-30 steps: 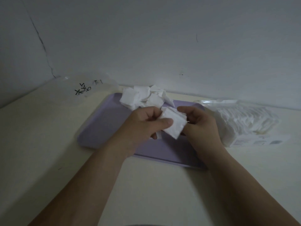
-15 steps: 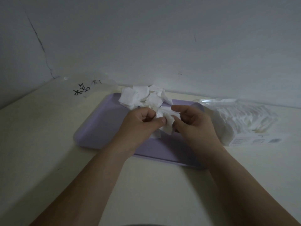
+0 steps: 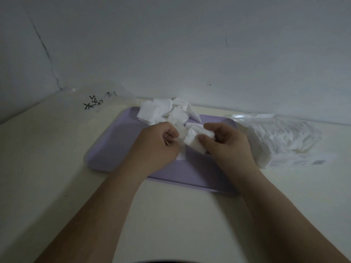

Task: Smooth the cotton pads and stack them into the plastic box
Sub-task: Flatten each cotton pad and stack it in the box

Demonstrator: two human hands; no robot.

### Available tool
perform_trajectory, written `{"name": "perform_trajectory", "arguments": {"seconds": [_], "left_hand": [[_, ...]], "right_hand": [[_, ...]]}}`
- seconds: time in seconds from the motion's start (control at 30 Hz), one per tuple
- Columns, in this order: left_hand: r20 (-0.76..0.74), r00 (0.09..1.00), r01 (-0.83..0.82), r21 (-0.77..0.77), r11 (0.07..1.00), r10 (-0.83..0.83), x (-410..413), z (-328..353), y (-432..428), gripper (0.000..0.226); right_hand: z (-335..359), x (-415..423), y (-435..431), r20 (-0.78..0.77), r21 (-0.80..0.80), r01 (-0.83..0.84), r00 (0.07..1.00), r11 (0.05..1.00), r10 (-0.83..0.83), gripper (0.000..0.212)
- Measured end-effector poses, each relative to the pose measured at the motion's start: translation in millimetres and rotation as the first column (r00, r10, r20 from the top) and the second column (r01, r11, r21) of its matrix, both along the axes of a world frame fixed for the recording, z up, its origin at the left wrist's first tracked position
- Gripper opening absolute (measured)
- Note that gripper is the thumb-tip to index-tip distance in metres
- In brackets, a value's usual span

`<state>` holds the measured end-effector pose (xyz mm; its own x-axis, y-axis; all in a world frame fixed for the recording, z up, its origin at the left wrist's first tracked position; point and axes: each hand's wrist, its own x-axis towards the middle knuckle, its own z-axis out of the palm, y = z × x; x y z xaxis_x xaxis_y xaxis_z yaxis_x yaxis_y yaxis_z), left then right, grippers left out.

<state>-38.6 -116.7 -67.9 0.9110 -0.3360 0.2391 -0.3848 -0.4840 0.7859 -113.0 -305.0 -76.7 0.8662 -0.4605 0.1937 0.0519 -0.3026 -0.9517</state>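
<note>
- Both hands work one cotton pad point(image 3: 193, 140) above the purple tray point(image 3: 114, 149), so you are at the smoothing step and nothing is being stacked yet.
- Your left hand point(image 3: 159, 143) has its fingers curled in, and its thumb and fingertips pinch the pad's left edge.
- Your right hand point(image 3: 228, 147) nips the right side between thumb below and curled fingers above. The pad sits crumpled and bunched in the gap between your two sets of fingertips.
- Next, I judge, you need to draw the edges apart gently until the pad lies flat. It looks soft and thin, so a hard tug could tear it or pull it out of shape.
- Just beyond your fingertips, a heap of loose pads point(image 3: 161, 111) lies jumbled on the far part of the tray. One more white piece lies flat on the tray under your left fingers.
- Out past your right knuckles, a clear bag point(image 3: 284, 137) lies on the table point(image 3: 171, 215), packed with a neat row of pads.
- Far beyond your left fingers, a clear shape point(image 3: 95, 103) with black writing may be the plastic box. You cannot tell from here whether it holds anything.
</note>
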Motion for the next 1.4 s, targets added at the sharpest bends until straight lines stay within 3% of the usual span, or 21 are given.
{"name": "perform_trajectory", "arguments": {"seconds": [0.1, 0.17, 0.3, 0.4, 0.53, 0.67, 0.8, 1.23, 1.3, 1.4], "left_hand": [[0.045, 0.998, 0.037, 0.266, 0.963, -0.051, 1.6, -2.1, 4.1, 0.023], [0.027, 0.997, 0.063, 0.289, 0.955, -0.074, 3.1, -2.2, 4.0, 0.032], [-0.109, 0.984, 0.157, 0.186, 0.970, -0.139, 6.2, 0.6, 6.9, 0.044], [-0.211, 0.964, 0.190, 0.120, 0.974, -0.162, 5.3, 3.2, 10.4, 0.039], [-0.281, 0.944, 0.145, -0.114, 0.983, -0.172, 3.7, 15.1, 12.0, 0.007], [-0.367, 0.871, 0.159, -0.419, 0.894, -0.327, -5.3, 20.8, 3.4, 0.007], [-0.318, 0.898, 0.185, -0.351, 0.918, -0.302, -11.1, 13.7, -4.0, 0.005], [-0.272, 0.934, 0.170, -0.232, 0.958, -0.232, -4.4, 7.8, 0.1, 0.011], [-0.265, 0.944, 0.130, -0.243, 0.961, -0.195, -4.6, 6.0, -1.6, 0.014], [-0.261, 0.951, 0.098, -0.252, 0.963, -0.165, -5.2, 3.5, -4.7, 0.022]], "right_hand": [[0.8, -0.5, -3.6, -0.010, -0.042, 0.027, 1.000, 0.999, -0.027, 0.030], [0.9, -1.3, -3.3, -0.026, -0.046, 0.033, 0.999, 0.998, -0.035, 0.030], [0.4, -0.9, -4.0, -0.032, -0.053, 0.049, 0.998, 0.997, -0.051, 0.024], [0.5, -1.4, -4.7, -0.034, -0.060, 0.054, 0.998, 0.997, -0.056, 0.025], [-1.3, -0.4, -4.6, -0.029, -0.039, 0.050, 0.998, 0.998, -0.051, 0.029], [-1.0, 0.1, -2.7, -0.024, 0.057, -0.008, 1.000, 0.998, 0.010, 0.030], [2.6, -2.3, 0.8, -0.004, 0.144, -0.148, 0.989, 0.978, 0.150, 0.034], [5.9, -4.0, 6.0, -0.041, -0.075, -0.193, 0.981, 0.978, 0.191, 0.032], [7.7, -5.6, 6.8, -0.021, -0.026, -0.218, 0.976, 0.976, 0.217, 0.031], [11.2, -7.8, 7.2, -0.034, 0.048, -0.278, 0.959, 0.959, 0.280, 0.054]]}}
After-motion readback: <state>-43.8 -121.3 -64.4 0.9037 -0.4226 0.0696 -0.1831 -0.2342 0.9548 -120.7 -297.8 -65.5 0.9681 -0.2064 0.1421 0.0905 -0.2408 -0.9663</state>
